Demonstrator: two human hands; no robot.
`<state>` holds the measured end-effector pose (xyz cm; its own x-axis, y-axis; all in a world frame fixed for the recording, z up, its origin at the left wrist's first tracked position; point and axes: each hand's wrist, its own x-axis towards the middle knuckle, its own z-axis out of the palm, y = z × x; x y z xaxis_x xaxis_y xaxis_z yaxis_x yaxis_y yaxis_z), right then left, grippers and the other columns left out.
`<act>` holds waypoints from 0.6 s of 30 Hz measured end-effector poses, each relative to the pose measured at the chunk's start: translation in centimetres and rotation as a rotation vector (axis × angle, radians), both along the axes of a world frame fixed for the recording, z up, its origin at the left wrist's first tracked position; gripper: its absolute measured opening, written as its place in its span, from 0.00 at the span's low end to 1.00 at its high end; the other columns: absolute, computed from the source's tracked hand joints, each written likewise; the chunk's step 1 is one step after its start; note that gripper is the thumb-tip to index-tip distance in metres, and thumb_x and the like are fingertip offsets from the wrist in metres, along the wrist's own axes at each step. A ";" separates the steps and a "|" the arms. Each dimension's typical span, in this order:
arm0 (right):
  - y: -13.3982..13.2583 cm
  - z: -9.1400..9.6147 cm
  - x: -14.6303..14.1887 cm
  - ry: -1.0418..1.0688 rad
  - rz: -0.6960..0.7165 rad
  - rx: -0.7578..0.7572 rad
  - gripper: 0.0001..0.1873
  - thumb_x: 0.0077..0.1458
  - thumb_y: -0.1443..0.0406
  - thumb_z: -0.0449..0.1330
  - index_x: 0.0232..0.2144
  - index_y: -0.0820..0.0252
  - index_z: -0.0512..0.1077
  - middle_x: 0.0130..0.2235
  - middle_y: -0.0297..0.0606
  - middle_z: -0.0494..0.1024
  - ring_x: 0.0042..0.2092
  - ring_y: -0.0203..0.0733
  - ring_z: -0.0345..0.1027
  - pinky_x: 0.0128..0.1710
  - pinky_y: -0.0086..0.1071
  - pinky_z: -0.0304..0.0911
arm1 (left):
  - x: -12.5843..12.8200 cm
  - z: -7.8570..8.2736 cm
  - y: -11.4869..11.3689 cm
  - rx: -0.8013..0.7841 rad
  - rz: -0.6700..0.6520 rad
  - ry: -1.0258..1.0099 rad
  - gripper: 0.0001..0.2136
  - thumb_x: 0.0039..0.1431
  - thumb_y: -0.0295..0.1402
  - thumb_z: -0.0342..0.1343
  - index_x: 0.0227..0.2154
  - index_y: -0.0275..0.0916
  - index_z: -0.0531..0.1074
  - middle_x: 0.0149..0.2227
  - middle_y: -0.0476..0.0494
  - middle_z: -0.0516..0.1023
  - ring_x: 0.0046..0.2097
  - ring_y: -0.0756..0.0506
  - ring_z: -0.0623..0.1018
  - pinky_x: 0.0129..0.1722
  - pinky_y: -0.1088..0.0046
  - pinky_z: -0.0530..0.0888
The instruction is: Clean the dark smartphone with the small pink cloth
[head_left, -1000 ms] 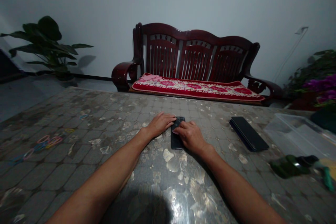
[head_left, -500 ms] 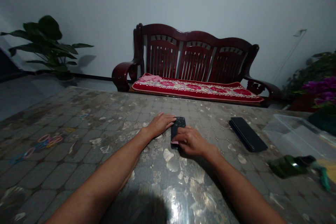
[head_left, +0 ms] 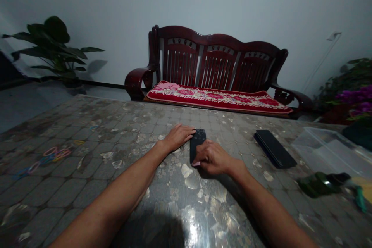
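A black smartphone [head_left: 198,137] lies flat on the patterned tablecloth, spots or marks showing on its upper part. My left hand [head_left: 179,137] rests at its upper left edge, fingers stretched out and fingertips touching it. Over the phone's lower right, my right hand [head_left: 213,157] is closed on a small pink cloth [head_left: 196,164], which pokes out under the fingers at the phone's lower end. Most of the cloth is hidden by the hand.
To the right lie a dark flip case [head_left: 274,148], a clear plastic box [head_left: 308,141] and a green bottle [head_left: 315,184]. Several coloured rubber bands [head_left: 55,155] are scattered at left. Behind the table [head_left: 124,217] stands a wooden bench [head_left: 217,42] with a red cover.
My right hand has shifted slightly down the phone, carrying the pink cloth to its lower edge. My left hand stays at the upper left edge.
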<state>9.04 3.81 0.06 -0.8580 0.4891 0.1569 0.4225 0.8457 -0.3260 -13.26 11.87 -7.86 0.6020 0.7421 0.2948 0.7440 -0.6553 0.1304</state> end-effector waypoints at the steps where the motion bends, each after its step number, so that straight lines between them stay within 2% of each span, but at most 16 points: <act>1: 0.1 -0.1 0.1 0.014 -0.021 0.020 0.12 0.54 0.72 0.60 0.35 0.53 0.82 0.33 0.32 0.80 0.36 0.37 0.70 0.43 0.33 0.55 | 0.0 0.1 0.0 -0.007 0.005 -0.001 0.16 0.72 0.37 0.46 0.56 0.46 0.72 0.61 0.44 0.73 0.62 0.44 0.71 0.66 0.58 0.60; 4: 0.5 -0.5 0.3 0.039 -0.057 0.107 0.13 0.56 0.71 0.59 0.38 0.54 0.81 0.33 0.34 0.78 0.36 0.38 0.69 0.42 0.34 0.54 | 0.2 0.5 -0.3 -0.042 0.018 0.007 0.16 0.72 0.38 0.46 0.57 0.45 0.72 0.62 0.43 0.72 0.63 0.43 0.71 0.66 0.56 0.59; 10: 0.6 -1.3 -0.4 0.007 0.036 0.153 0.12 0.55 0.72 0.60 0.37 0.53 0.81 0.32 0.34 0.76 0.36 0.38 0.68 0.43 0.35 0.52 | 0.5 1.7 -1.0 -0.052 0.027 0.072 0.17 0.71 0.42 0.48 0.58 0.47 0.71 0.63 0.44 0.71 0.64 0.42 0.70 0.68 0.55 0.55; 16: 0.8 0.3 0.6 -0.101 0.104 0.085 0.14 0.53 0.73 0.61 0.36 0.51 0.81 0.31 0.32 0.78 0.38 0.39 0.69 0.43 0.34 0.52 | 0.8 2.4 -1.4 -0.078 0.042 0.102 0.18 0.70 0.42 0.50 0.58 0.47 0.70 0.63 0.44 0.70 0.65 0.40 0.69 0.67 0.53 0.55; 18: 0.9 0.8 1.5 -0.129 0.068 0.077 0.14 0.52 0.74 0.61 0.35 0.52 0.81 0.32 0.33 0.79 0.37 0.39 0.69 0.44 0.35 0.52 | 0.8 2.4 -1.4 -0.087 0.048 0.107 0.18 0.70 0.42 0.51 0.59 0.47 0.70 0.63 0.44 0.70 0.64 0.40 0.69 0.67 0.53 0.55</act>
